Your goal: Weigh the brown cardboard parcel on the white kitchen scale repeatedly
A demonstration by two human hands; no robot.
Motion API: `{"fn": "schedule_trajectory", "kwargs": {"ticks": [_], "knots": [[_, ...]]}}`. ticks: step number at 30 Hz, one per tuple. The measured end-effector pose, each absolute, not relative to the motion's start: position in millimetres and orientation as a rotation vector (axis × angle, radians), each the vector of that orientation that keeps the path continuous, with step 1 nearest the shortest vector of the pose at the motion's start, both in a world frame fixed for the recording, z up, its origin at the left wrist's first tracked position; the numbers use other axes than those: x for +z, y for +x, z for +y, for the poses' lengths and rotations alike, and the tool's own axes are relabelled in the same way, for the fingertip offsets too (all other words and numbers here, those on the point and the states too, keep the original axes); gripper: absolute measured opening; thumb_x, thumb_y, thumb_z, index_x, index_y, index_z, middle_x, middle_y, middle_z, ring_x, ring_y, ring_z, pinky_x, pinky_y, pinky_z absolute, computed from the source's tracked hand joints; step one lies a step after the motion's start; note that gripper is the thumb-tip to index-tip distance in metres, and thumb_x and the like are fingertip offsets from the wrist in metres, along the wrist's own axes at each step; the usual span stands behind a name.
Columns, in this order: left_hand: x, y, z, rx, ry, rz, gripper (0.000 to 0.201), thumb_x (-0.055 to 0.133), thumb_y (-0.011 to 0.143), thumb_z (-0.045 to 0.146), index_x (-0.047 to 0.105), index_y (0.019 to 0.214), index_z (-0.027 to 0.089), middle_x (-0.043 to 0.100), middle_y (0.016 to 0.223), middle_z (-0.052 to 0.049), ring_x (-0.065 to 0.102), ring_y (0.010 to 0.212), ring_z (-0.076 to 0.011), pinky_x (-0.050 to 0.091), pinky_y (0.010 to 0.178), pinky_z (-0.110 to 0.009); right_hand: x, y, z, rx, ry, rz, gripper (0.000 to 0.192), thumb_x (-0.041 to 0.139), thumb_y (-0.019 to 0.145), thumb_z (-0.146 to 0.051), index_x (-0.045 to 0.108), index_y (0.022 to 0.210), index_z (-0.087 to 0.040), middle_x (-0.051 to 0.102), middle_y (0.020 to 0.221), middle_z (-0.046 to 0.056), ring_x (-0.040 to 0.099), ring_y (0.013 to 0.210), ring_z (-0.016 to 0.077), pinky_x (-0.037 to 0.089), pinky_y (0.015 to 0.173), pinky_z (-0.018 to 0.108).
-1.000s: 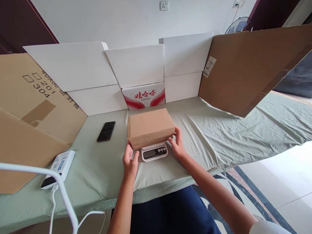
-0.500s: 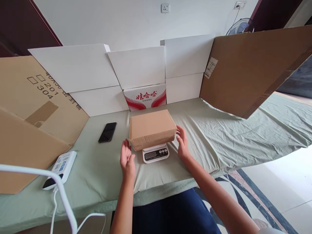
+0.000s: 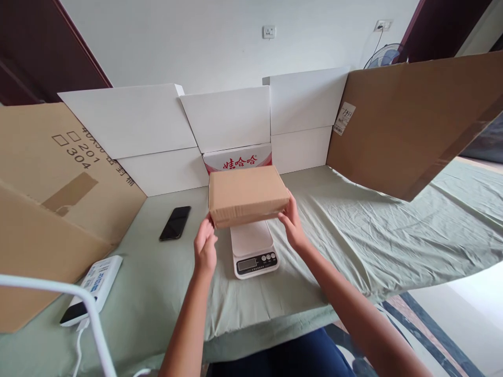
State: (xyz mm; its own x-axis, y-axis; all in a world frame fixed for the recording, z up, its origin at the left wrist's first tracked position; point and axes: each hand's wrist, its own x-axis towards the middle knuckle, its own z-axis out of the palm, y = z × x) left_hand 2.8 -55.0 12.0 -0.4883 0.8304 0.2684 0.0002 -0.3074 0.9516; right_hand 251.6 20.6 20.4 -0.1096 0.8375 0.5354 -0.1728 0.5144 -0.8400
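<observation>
A plain brown cardboard box (image 3: pixel 247 195) is gripped at its ends by the left hand (image 3: pixel 205 250) and right hand (image 3: pixel 291 224), above the small white digital scale (image 3: pixel 253 248); it should be kept level, with even pressure

Table's got a wrinkly green sheet (image 3: pixel 353 225) over it. White scale (image 3: pixel 253 249) sits mid-front, black phone (image 3: pixel 175 223) left of the scale, power bank (image 3: pixel 91 283) further left near the edge.
</observation>
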Motion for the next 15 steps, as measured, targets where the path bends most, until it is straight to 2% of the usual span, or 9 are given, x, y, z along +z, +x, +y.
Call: {"fn": "schedule_trajectory", "kwargs": {"ticks": [4,8,11,15], "knots": [[14.6,-10.5,2.0,1.876,1.139,1.195,0.058,0.057,0.058,0.011,0.067,0.114,0.022,0.072,0.120,-0.010,0.062,0.127,-0.0283,0.046,0.108,-0.040,24.5,228.6,69.2,0.958,-0.583,-1.416,0.074,0.063,0.089,-0.055,0.033,0.153,-0.033,0.041,0.160,0.007,0.043,0.144,0.0316,0.042,0.118,0.051],[-12.3,-18.2,29.0,1.875,1.086,1.204,0.055,0.052,0.051,0.010,0.061,0.103,0.022,0.071,0.099,-0.008,0.067,0.107,-0.0259,0.052,0.087,-0.035,0.4,212.6,93.5,0.989,-0.674,-1.386,0.071,0.061,0.087,-0.051,0.034,0.151,-0.033,0.040,0.157,0.008,0.043,0.141,0.0298,0.044,0.115,0.050],[-27.5,-21.5,32.2,1.860,1.056,1.216,0.055,0.051,0.049,0.010,0.060,0.102,0.022,0.071,0.103,-0.008,0.067,0.105,-0.0258,0.051,0.079,-0.032,-14.1,210.6,98.6,1.041,-0.696,-1.389,0.070,0.062,0.085,-0.046,0.036,0.149,-0.032,0.044,0.152,0.009,0.046,0.137,0.0296,0.042,0.116,0.051],[-35.0,-22.2,32.7,1.821,1.032,1.221,0.059,0.049,0.047,0.009,0.061,0.104,0.022,0.071,0.116,-0.010,0.065,0.114,-0.0279,0.051,0.081,-0.032,-18.1,212.5,101.8,1.069,-0.704,-1.365,0.065,0.061,0.086,-0.043,0.039,0.146,-0.033,0.048,0.147,0.008,0.048,0.135,0.0292,0.041,0.116,0.051]]}}
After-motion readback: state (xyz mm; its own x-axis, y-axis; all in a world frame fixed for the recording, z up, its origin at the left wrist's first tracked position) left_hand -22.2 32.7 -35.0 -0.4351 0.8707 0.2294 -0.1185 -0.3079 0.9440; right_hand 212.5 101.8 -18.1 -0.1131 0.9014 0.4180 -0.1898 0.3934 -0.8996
